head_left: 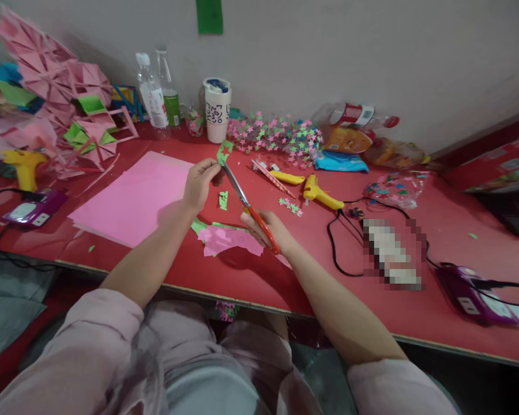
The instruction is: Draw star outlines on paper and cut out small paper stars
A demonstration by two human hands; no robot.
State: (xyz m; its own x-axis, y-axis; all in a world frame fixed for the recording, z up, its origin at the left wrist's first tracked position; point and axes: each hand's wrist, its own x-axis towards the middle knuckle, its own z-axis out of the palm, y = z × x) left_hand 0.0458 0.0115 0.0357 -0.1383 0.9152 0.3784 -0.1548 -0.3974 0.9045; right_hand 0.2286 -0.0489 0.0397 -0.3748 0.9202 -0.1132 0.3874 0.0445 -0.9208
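My left hand (200, 183) pinches a small piece of green paper (225, 152) with star-like cut-outs along it. My right hand (262, 226) is closed around a pair of scissors with red handles (263, 227), whose blades point up and left and meet the lower part of the green paper. Below the hands lie pink paper scraps (231, 240) over green ones. Between the hands on the table is another cut green scrap (224, 200). A few small green and pink paper stars (290, 206) rest to the right.
Pink paper sheets (134, 196) lie left on the red table (181, 271). A yellow cutter (288, 177) and yellow glue gun (322, 195) sit right, with black cords nearby. Behind stand a white cup (217, 118), bottles (152, 95) and a heap of paper stars (277, 135).
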